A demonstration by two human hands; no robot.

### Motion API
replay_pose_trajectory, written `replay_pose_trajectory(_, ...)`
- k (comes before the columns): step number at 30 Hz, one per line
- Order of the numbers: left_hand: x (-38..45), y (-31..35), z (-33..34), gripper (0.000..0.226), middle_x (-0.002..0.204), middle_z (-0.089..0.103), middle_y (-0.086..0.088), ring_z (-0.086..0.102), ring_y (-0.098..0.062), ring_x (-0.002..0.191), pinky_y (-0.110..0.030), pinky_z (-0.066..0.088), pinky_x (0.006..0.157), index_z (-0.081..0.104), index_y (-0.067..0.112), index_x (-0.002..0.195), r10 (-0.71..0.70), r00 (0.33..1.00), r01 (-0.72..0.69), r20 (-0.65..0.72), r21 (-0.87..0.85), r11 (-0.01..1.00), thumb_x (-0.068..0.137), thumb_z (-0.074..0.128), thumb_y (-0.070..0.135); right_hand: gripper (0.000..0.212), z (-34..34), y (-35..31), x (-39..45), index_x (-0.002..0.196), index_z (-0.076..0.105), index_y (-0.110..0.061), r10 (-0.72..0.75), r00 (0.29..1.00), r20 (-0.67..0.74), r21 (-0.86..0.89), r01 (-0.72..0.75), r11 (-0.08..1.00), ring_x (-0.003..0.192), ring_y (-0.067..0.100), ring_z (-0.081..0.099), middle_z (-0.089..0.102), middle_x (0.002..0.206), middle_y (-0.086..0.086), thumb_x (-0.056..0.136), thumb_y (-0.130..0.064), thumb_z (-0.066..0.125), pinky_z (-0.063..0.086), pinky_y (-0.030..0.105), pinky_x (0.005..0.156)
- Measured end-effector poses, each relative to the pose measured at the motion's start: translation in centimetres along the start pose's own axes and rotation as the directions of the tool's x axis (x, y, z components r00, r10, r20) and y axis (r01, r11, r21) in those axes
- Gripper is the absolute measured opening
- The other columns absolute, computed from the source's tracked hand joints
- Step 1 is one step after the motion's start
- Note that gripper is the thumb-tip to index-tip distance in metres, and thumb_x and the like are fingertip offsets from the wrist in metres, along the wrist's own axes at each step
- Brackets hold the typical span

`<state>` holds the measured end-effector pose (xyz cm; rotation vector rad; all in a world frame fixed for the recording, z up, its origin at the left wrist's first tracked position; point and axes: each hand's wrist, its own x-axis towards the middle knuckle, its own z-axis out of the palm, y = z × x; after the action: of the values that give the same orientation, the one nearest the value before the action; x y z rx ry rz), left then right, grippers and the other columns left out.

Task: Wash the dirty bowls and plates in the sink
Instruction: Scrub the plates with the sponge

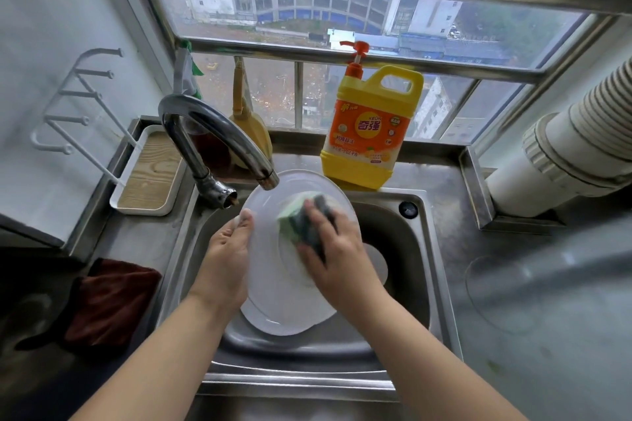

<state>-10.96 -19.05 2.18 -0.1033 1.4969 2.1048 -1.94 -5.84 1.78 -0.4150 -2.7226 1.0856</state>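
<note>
Head view, straight down onto the white plate (273,290), held tilted over the sink (415,249), just under and in front of the faucet (219,133) spout. Left hand (224,267) gripping the plate's left rim, thumb hooked over the edge near the top. Right hand (337,260) pressing a green-and-dark sponge (302,219) flat against the plate's face, fingers curled over it, edges blurred with motion. No water visible from the spout.

Scrubbing step, by the look of it. Best done with overlapping circles from centre out to the rim, firm pressure, then a turn of the plate with the left hand to reach the near edge. Worth keeping that left grip tight; a soapy plate will likely slip. Back side needs a pass too.

Below, a second pale dish (376,263) resting on the sink bottom, partly hidden, waiting its turn. Further out: yellow detergent bottle (372,126) on the far ledge, white rack tray (150,174) to the left, dark red cloth (109,301) on the near left counter.
</note>
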Motion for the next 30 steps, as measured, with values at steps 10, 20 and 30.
replay_pose_trajectory(10,-0.2,-0.7,-1.7,0.034,0.098,0.074,-0.007,0.071,-0.018,0.087,-0.032,0.060,0.073,0.069,0.016,0.104,-0.082,0.996,0.080,-0.030,-0.080,0.994,0.101,0.038,0.027,0.059,-1.9,4.1,0.4,0.136,0.050,-0.029,0.021,0.999,-0.030,-0.125,-0.024,0.992,0.125,0.026,0.040,0.039,0.140,0.004,0.082,-0.021,0.070,0.042,0.044,0.104)
replay_pose_trajectory(20,0.3,-0.2,-3.3,0.034,0.100,0.073,-0.010,0.071,-0.021,0.087,-0.032,0.059,0.068,0.064,0.014,0.113,-0.093,0.995,0.090,-0.030,-0.080,0.993,0.101,0.036,0.029,0.057,-1.0,4.5,-2.0,0.128,0.058,-0.030,-0.166,0.984,0.059,-0.121,0.172,0.978,0.110,0.028,0.052,0.052,0.131,0.005,0.073,-0.022,0.069,0.047,0.042,0.097)
replay_pose_trajectory(30,1.1,-0.4,-2.4,0.035,0.106,0.071,-0.013,0.070,-0.024,0.094,-0.036,0.059,0.076,0.065,0.012,0.113,-0.113,0.993,0.109,-0.026,-0.124,0.986,0.100,0.037,0.028,0.051,-0.5,1.8,-0.9,0.130,0.058,-0.030,-0.278,0.953,0.118,-0.073,0.288,0.955,0.116,0.026,0.050,0.050,0.134,0.005,0.079,-0.031,0.063,0.037,0.032,0.101)
